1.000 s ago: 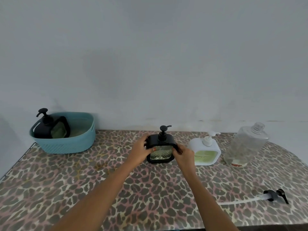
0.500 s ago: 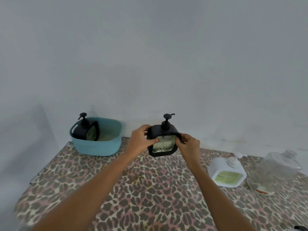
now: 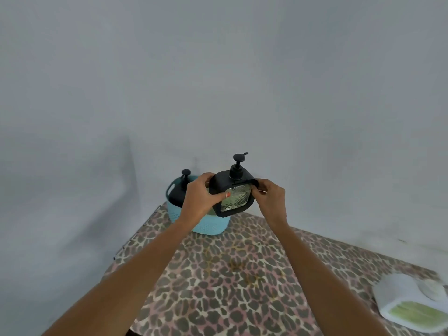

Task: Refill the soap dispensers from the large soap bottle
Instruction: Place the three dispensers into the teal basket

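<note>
Left hand (image 3: 200, 196) and right hand (image 3: 270, 198) each grip a side of a black soap dispenser (image 3: 234, 195), holding it upright in the air, probably to set it into the blue basket (image 3: 208, 226) just behind.

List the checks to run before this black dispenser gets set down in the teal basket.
1. Grip: left hand and right hand hold the black square pump dispenser by its sides: ok.
2. Pump head on top, dispenser near upright: ok.
3. Fill level behind its patterned window: cannot tell.
4. Free room in the teal perforated plastic basket beside the second black pump dispenser: cannot tell, the hands hide it.
5. White square dispenser out of the way, at the right edge of the leopard-print tabletop: ok.
</note>
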### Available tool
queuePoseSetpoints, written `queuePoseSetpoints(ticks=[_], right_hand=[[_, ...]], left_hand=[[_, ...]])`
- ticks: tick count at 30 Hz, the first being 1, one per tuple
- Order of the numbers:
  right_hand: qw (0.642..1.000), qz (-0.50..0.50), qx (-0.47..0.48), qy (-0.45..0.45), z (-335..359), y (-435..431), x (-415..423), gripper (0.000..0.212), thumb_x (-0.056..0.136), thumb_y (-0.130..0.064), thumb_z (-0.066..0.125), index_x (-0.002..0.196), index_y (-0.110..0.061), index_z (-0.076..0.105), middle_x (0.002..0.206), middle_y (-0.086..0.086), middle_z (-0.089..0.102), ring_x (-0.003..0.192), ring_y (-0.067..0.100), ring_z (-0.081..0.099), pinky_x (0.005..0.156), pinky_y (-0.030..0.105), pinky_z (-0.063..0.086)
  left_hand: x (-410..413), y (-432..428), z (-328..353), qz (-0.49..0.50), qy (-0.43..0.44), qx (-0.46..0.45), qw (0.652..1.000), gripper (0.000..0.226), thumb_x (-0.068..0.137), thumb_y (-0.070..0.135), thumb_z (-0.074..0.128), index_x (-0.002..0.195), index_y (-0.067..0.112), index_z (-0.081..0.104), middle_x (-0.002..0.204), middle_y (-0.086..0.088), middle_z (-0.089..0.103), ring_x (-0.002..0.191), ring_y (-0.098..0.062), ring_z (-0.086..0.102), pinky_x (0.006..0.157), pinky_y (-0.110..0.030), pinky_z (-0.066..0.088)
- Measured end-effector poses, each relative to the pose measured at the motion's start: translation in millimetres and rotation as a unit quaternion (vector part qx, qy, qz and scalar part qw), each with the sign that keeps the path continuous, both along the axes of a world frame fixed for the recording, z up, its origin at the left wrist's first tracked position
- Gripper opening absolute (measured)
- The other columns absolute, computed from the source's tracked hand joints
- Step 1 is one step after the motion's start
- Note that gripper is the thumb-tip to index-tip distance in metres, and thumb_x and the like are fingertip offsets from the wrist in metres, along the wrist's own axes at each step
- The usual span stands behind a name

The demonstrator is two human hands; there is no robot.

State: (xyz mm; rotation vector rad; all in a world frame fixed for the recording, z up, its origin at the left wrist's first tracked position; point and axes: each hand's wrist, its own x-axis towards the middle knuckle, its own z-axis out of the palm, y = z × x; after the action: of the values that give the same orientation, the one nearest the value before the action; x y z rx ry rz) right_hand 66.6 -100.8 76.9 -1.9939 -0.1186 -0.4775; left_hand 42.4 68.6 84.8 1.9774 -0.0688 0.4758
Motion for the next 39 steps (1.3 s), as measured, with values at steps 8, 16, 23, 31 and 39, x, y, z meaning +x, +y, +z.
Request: queuePoseSetpoints(ticks=[8, 16, 23, 31, 39], right_hand=[[0.997, 0.027, -0.067, 0.032, -13.6, 56.3, 46.9, 0.018, 0.087, -0.006, 0.056, 0.101, -0.002, 0.066, 0.095, 0.012, 0.068, 0.086, 0.024, 0.062, 0.078, 0.034, 0.05], [0.987, 0.029, -0.129, 0.094, -41.5, 84.9, 70.9, 0.022, 0.087, 0.0, 0.047, 0.104, -0.001, 0.062, 0.096, 0.016, 0.066, 0.077, 0.023, 0.057, 0.065, 0.027, 0.04], [0.974, 0.051, -0.183, 0.123, -53.4, 96.3, 86.2, 0.016, 0.09, 0.001, 0.042, 0.103, 0.002, 0.05, 0.094, 0.023, 0.06, 0.073, 0.028, 0.052, 0.062, 0.033, 0.04], [0.952, 0.1, -0.256, 0.132, -55.8, 102.9, 97.4, 0.023, 0.092, -0.001, 0.041, 0.114, 0.002, 0.046, 0.108, 0.021, 0.06, 0.093, 0.032, 0.058, 0.069, 0.031, 0.04], [0.943, 0.114, -0.271, 0.153, -61.0, 101.1, 104.1, 0.035, 0.09, 0.002, 0.042, 0.125, 0.0, 0.042, 0.122, 0.02, 0.055, 0.11, 0.031, 0.053, 0.079, 0.025, 0.037]], left_hand=[[15.2, 33.4, -25.4, 0.077, -0.012, 0.003, 0.997, 0.038, 0.065, 0.011, 0.078, 0.098, 0.007, 0.06, 0.092, -0.005, 0.065, 0.085, -0.015, 0.058, 0.075, -0.022, 0.048], [27.5, 40.9, -56.6, 0.115, 0.057, 0.088, 0.988, 0.048, 0.068, 0.018, 0.077, 0.108, 0.002, 0.054, 0.11, -0.016, 0.051, 0.1, -0.025, 0.051, 0.084, -0.026, 0.042], [31.0, 27.9, -62.7, 0.167, 0.107, 0.201, 0.959, 0.058, 0.078, 0.031, 0.067, 0.123, 0.004, 0.041, 0.122, -0.013, 0.042, 0.114, -0.024, 0.04, 0.088, -0.029, 0.044], [33.4, 20.7, -65.5, 0.175, 0.131, 0.251, 0.943, 0.045, 0.086, 0.022, 0.058, 0.121, 0.005, 0.036, 0.126, -0.013, 0.036, 0.111, -0.025, 0.042, 0.088, -0.028, 0.044], [35.2, 22.3, -70.7, 0.174, 0.128, 0.294, 0.931, 0.039, 0.092, 0.028, 0.049, 0.122, 0.005, 0.038, 0.129, -0.013, 0.036, 0.11, -0.023, 0.044, 0.093, -0.028, 0.04]])
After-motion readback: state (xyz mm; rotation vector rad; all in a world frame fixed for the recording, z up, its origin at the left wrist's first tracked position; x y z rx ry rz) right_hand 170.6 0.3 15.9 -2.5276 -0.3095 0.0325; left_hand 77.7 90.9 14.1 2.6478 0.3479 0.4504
